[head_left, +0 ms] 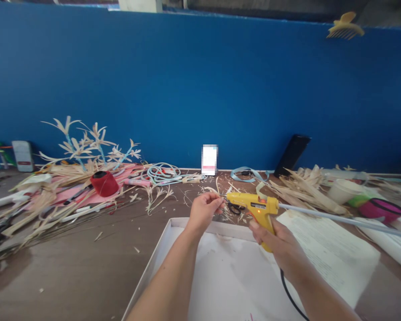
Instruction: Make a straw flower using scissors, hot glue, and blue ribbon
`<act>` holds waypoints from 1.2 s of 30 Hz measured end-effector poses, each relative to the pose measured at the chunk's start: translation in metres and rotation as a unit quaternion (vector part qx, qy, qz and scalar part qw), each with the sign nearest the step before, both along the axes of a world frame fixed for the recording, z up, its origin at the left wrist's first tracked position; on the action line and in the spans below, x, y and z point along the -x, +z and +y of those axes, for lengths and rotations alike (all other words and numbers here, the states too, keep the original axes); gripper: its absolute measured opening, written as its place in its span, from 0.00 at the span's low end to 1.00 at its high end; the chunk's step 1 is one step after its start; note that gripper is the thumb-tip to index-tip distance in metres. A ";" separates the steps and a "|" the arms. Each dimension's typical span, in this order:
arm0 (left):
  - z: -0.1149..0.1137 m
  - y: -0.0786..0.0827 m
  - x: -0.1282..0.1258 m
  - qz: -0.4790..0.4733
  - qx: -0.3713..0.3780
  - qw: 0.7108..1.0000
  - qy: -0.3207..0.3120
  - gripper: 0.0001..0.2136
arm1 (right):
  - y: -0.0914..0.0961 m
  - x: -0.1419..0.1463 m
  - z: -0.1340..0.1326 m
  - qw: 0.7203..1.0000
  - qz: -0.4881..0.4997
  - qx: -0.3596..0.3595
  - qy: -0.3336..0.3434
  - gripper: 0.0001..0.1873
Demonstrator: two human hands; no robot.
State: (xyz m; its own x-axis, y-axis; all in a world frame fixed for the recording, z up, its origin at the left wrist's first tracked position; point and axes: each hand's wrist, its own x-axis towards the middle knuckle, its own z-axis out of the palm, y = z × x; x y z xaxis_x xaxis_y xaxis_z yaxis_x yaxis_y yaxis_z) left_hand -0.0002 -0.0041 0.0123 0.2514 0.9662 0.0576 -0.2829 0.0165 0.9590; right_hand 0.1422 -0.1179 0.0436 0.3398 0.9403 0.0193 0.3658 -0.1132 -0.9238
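Plainly visible near the middle of the view, a yellow glue gun (270, 207) is raised over the far edge of a shallow white box (227, 276). Its barrel runs almost level from side to side, the nozzle aimed to the left at the fingertips of the left hand (206, 209), while the handle drops downward and leans slightly toward the wearer. A long pale glue stick (330, 217) carries the barrel's line out of the rear, sloping gently down to the right edge of the view. The right hand (282, 247) is wrapped around the handle, and a black cord (289, 292) hangs below that hand. The left hand has thumb and forefinger drawn together in a pinch just beside the nozzle; whether some small piece sits between them is too fine to tell. Behind the nozzle lie black scissors handles (234, 209) among scraps on the brown table (87, 267). To the right of the box, a printed paper sheet (337, 254) lies under the line of the stick, with dry husk strips (317, 191) farther back. At left, a red roll (104, 183) rests near pale flowers (67, 129) on blue stems.
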 end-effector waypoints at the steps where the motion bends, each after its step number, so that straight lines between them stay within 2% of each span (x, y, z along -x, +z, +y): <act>1: 0.000 0.000 0.000 0.001 0.000 1.000 0.000 0.08 | 0.000 0.000 0.000 1.000 0.003 0.000 0.000 0.18; 17: 0.000 0.000 0.000 0.006 -0.004 1.000 0.000 0.07 | -0.006 -0.002 0.002 0.999 0.042 -0.029 0.012 0.17; 36: 0.001 -0.001 0.000 0.010 0.000 1.000 0.001 0.08 | -0.002 -0.001 0.000 0.999 0.017 -0.018 0.022 0.18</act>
